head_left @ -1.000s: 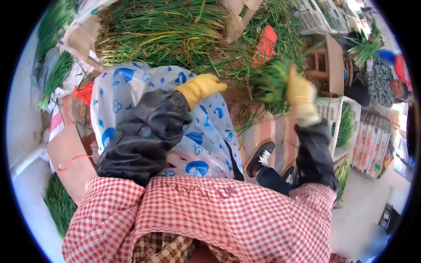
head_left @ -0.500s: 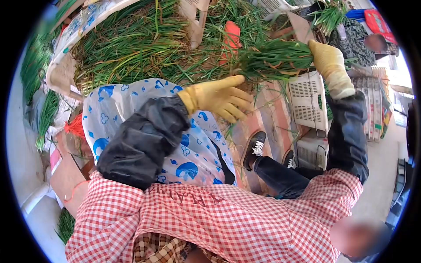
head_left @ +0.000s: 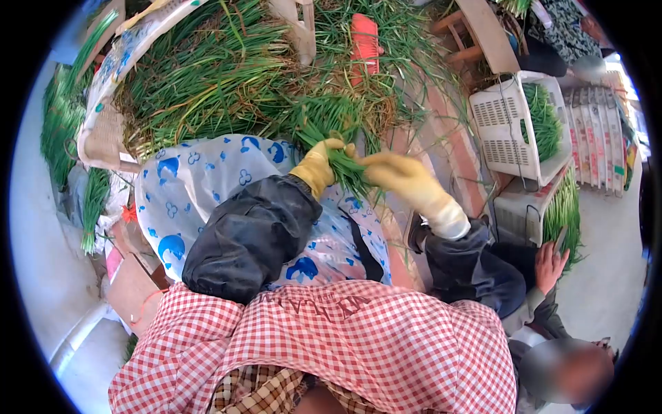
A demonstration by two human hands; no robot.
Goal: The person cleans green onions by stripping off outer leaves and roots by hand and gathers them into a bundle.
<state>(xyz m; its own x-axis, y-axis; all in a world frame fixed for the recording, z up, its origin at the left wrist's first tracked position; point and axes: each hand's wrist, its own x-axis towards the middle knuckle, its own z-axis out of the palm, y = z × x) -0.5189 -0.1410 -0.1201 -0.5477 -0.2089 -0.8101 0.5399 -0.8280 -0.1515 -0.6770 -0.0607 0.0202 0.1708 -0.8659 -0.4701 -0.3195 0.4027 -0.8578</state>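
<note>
My left hand (head_left: 318, 165), in a yellow glove, is closed around a bunch of long green chives (head_left: 348, 174). The leaves reach up above the fist and also hang below it, over the apron-covered lap. Close on the right, my yellow-gloved right hand (head_left: 407, 183) has its fingertips at the side of the bunch. Motion blurs those fingers, so their grip cannot be made out. A large heap of loose chives (head_left: 207, 83) lies just beyond my left hand. The clear plastic apron (head_left: 207, 186) with blue prints covers my lap.
A red object (head_left: 365, 48) lies among scattered leaves. White plastic crates (head_left: 493, 131) with chives stand at the right, near a wooden stool (head_left: 476, 34). A person's bare hand (head_left: 550, 265) is by the lower crate. Another person (head_left: 562, 31) is at top right.
The bunch has come from the upper right to in front of me. My left hand, open before, now grips it. My right hand, which held it, has drawn inward. The view has shifted.
</note>
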